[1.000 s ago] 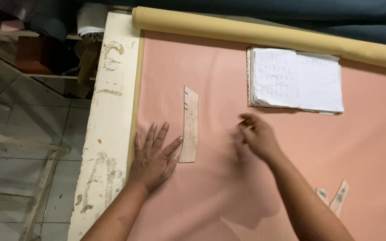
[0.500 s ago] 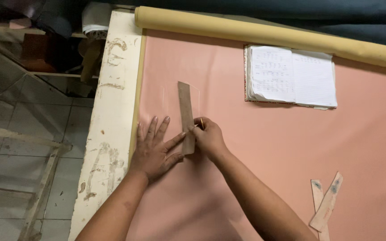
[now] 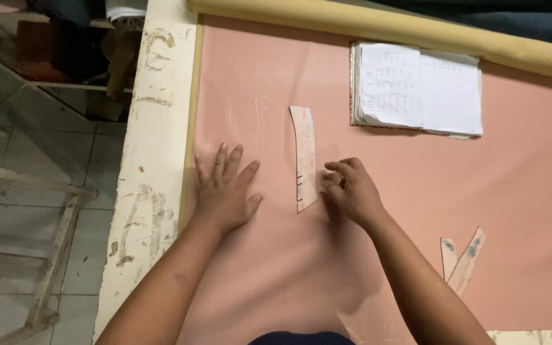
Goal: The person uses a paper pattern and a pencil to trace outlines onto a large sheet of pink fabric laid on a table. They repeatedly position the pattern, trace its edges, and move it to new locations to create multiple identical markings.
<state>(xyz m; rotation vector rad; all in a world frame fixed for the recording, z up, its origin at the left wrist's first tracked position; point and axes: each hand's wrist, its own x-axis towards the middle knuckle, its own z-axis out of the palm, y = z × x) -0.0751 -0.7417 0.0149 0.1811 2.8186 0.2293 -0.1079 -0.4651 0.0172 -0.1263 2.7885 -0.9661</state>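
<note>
Pressing flat with fingers spread, the left hand [image 3: 223, 190] rests on the pink fabric sheet [image 3: 384, 191]. Just right of its fingertips lies the narrow curved cardboard pattern strip [image 3: 305, 156]. The right hand [image 3: 351, 188], fingers curled and empty, sits beside the strip's lower end.

Left hand [image 3: 225, 191] flat on pink fabric [image 3: 416, 191], fingers spread; right hand [image 3: 351, 190] curled just beside a narrow curved card pattern strip [image 3: 305, 157], open notebook [image 3: 416, 89] beyond (pages lined), two more strips [image 3: 461, 259] at right
</note>
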